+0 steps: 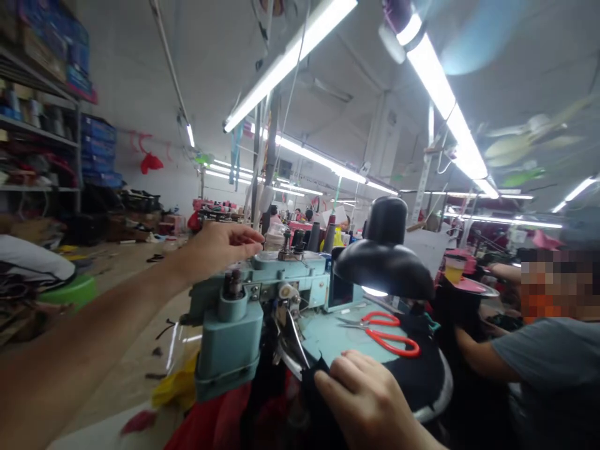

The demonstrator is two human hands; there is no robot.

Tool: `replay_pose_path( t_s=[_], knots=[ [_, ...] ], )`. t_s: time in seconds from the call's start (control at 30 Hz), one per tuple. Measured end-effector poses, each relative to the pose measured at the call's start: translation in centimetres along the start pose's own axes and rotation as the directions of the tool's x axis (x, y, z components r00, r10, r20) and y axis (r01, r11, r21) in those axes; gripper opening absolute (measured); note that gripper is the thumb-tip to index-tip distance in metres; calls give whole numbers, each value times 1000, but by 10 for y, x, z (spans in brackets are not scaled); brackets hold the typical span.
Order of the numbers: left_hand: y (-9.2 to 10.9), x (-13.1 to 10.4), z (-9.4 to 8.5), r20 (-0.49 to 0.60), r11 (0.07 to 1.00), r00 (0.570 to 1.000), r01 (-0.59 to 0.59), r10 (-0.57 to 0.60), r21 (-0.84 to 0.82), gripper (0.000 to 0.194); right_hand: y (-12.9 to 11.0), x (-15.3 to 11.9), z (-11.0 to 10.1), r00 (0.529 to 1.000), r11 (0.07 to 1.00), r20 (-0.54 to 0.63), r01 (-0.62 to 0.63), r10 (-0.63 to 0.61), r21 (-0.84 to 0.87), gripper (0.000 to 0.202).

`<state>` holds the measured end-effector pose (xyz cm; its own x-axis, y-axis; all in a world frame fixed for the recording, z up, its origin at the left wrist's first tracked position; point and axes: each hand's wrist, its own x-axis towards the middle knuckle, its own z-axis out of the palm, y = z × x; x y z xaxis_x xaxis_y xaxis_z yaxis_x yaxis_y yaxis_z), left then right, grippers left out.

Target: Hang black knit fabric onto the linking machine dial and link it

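Observation:
A teal sewing machine [290, 269] stands in the middle. My left hand [222, 247] reaches over its left end, fingers stretched forward beside the thread guides on top, and no object shows in it. My right hand [363, 394] is closed on black fabric [319, 387] in front of the machine, thumb and fingers pressed together at its edge. Scissors with red handles [387, 331] lie on the teal work surface [328, 337], beyond my right hand. The part of the fabric under my right hand is hidden.
A black lamp [387, 250] hangs over the machine's right side. At the right sits a person in a grey shirt [553, 356], arms reaching toward dark cloth. A green stool [72, 294] and a shelf [40, 131] are at the left. Red fabric [215, 419] lies below the machine.

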<state>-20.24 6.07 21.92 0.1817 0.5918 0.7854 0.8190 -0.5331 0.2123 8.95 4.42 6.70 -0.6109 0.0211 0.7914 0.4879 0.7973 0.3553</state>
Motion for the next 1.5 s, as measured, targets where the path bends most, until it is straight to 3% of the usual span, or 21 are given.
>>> replay_pose_path(
  t_s=[0.1, 0.17, 0.23, 0.3, 0.4, 0.5, 0.7, 0.93, 1.13, 1.3, 1.5],
  knots=[
    [23, -25, 4, -135, 996, 988, -67, 74, 59, 14, -1, -2, -3, 999, 999, 32, -36, 35, 30, 34],
    [43, -57, 14, -201, 975, 956, -193, 212, 112, 12, -1, -3, -7, 992, 996, 105, -77, 72, 42, 32],
    [57, -92, 34, -118, 974, 967, -225, 227, 31, 10, -2, -4, -12, 979, 994, 177, -108, 101, 27, 31],
    [63, -122, 61, -63, 983, 982, -183, 181, -31, 13, -1, -3, -15, 969, 994, 221, -112, 109, 5, 30],
    [63, -147, 98, -13, 993, 995, -96, 95, -67, 19, 0, -3, -17, 961, 993, 249, -119, 118, -9, 29],
    [63, -147, 116, 74, 991, 995, -51, 61, -126, 18, -1, -2, -17, 961, 984, 214, -175, 176, -27, 27],
    [69, -128, 123, 229, 994, 973, -5, 30, -108, 18, -3, 3, -11, 958, 971, 161, -234, 239, -50, 26],
    [62, -139, 131, 81, 991, 988, -128, 130, -30, 23, -2, 6, -17, 946, 981, 259, -185, 195, -61, 28],
    [59, -161, 134, -120, 942, 935, -323, 332, 88, 19, -4, -10, -32, 955, 992, 270, -129, 123, 3, 22],
    [55, -167, 141, -174, 945, 929, -320, 328, 71, 23, -4, -13, -31, 970, 992, 216, -120, 111, 26, 20],
    [54, -165, 141, -167, 937, 922, -336, 348, 94, 18, -2, -17, -34, 973, 991, 196, -129, 119, 40, 16]
  ],
)
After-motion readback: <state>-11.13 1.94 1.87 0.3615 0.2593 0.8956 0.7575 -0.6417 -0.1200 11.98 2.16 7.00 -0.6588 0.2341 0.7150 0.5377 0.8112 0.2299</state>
